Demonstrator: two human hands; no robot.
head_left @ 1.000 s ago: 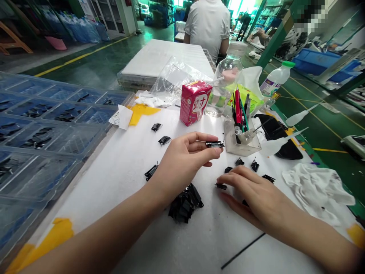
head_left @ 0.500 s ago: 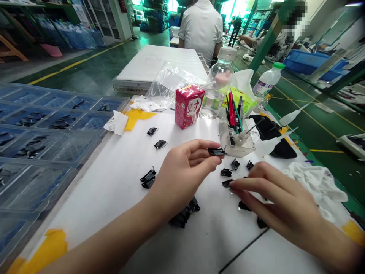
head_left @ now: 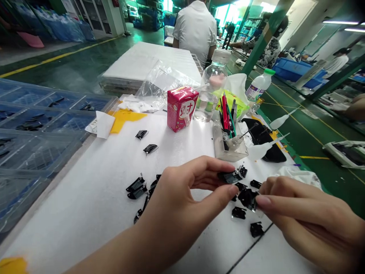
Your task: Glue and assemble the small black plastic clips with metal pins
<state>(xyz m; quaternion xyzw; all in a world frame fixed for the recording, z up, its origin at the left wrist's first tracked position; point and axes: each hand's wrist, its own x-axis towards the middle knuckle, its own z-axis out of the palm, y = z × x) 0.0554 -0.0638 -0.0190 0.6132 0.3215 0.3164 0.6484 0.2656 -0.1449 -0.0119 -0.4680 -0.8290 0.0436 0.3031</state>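
L hand (head_left: 185,199) fingers clamped on shiny blk curved plastic pc (head_left: 229,177), R hand (head_left: 308,217) fingers pinching jagged blk plastic pc (head_left: 247,198), loose blk plastic pcs (head_left: 238,213) left unheld on white counter (head_left: 97,190) nr R fingertips.

Two held black parts (head_left: 228,176), one red carton (head_left: 181,109), two capped bottles (head_left: 260,85)

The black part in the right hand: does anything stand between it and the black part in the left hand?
Nothing upright is visible between the right hand's part and the left hand's part. A small loose piece shows in the gap, seemingly lying below on the white surface.
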